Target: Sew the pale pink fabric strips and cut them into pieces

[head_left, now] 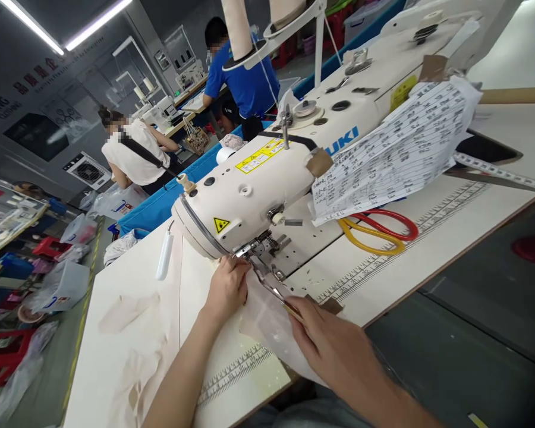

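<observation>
Under the head of a white sewing machine (pixel 223 202), my left hand (pixel 229 282) is closed, its fingertips pinching the edge of a thin pale fabric (pixel 271 318) near the needle area. My right hand (pixel 323 333) is wrapped round a slim metal tool (pixel 276 291), which looks like tweezers or small snips. The tool's tip points to the needle area, just right of my left fingertips. From there the fabric hangs down between both hands toward the table's front edge.
Scissors with red and yellow handles (pixel 374 235) lie right of the machine, below a handwritten paper sheet (pixel 396 148). Ruler strips mark the table (pixel 223 410). More pale fabric (pixel 138 368) lies at left. Two people (pixel 245 80) sit beyond the blue cloth trough (pixel 156 211).
</observation>
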### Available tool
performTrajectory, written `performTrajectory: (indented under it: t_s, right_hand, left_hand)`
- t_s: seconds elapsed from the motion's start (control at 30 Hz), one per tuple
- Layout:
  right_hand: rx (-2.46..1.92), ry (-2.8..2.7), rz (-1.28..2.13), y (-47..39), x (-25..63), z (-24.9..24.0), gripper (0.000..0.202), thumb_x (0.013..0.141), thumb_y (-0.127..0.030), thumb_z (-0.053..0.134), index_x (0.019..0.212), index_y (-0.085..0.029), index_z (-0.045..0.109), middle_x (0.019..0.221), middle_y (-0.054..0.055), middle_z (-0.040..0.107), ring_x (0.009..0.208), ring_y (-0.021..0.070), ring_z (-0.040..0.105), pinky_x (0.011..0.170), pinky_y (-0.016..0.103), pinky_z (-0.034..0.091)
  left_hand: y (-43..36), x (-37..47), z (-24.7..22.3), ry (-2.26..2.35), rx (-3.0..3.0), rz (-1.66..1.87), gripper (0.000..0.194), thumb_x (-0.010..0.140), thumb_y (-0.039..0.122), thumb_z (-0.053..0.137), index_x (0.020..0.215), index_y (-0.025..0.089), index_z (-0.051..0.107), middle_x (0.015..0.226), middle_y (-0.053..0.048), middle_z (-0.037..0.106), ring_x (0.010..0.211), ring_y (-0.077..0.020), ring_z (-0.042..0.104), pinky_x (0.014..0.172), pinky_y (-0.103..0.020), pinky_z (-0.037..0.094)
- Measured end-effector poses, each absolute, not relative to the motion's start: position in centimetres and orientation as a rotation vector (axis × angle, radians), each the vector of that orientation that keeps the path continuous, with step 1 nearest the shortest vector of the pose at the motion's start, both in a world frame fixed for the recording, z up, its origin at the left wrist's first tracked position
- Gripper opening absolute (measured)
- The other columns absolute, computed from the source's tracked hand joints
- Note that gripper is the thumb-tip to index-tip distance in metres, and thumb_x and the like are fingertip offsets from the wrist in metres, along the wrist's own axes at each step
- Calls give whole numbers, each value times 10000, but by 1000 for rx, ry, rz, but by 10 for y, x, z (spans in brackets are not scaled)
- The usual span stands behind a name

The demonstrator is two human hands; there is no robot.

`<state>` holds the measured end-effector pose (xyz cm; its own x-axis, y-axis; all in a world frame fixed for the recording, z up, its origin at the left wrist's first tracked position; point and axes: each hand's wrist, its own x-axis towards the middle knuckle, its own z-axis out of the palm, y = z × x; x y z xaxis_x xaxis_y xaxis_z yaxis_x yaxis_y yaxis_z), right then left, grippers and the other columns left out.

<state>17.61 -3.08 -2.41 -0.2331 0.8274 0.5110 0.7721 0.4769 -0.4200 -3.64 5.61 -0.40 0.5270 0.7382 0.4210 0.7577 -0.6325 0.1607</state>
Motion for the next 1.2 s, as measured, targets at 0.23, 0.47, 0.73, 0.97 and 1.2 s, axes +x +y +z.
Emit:
performTrajectory:
  t_s: [0.23, 0.47, 0.73, 0.97, 1.2]
  right_hand:
    - [-1247, -2053, 249, -75, 205, -33, 202, 971, -157, 339, 1011, -230, 523, 746, -17, 723, 539, 132, 685, 435, 224, 470]
    - [-1204, -2072, 210, -64, 213, -27, 226, 997, -209, 364, 1078, -212, 575, 860, 22, 741, 652, 147, 713, 542, 230, 532]
    - [-1187, -2075, 154, -65, 211, -28, 257, 1023, -191, 327, 1099, -192, 573, 894, 34, 737, 680, 134, 714, 568, 222, 521]
    - [-1218, -2132, 145, -57, 208, -19, 258, 1012, -175, 312, 1082, -195, 559, 845, 26, 724, 628, 141, 692, 504, 232, 510]
    - [-1239, -2145, 25, -46, 207, -20, 278, 1009, -173, 305, 1082, -180, 573, 876, 54, 726, 682, 159, 697, 500, 248, 491]
  left_hand:
    - [38, -20, 4, -1436, -2676, -474, 319, 797, 51, 452, 1055, 115, 629, 1089, -169, 589, 968, -288, 553, 834, -464, 559]
    - [22, -7, -12, -1514, -2537, -584, 420, 829, 82, 455, 1234, 82, 565, 1217, -176, 589, 1138, -309, 544, 959, -470, 533]
    - [17, -9, -15, -1492, -2527, -544, 451, 855, 115, 457, 1294, 78, 552, 1286, -172, 600, 1189, -318, 547, 985, -477, 513]
    - [17, -4, -13, -1548, -2470, -492, 448, 859, 123, 448, 1293, 108, 557, 1294, -163, 606, 1206, -323, 540, 969, -484, 507]
    - [11, -1, -11, -1599, -2478, -451, 497, 880, 140, 422, 1370, 88, 485, 1373, -184, 547, 1305, -331, 470, 1042, -501, 448]
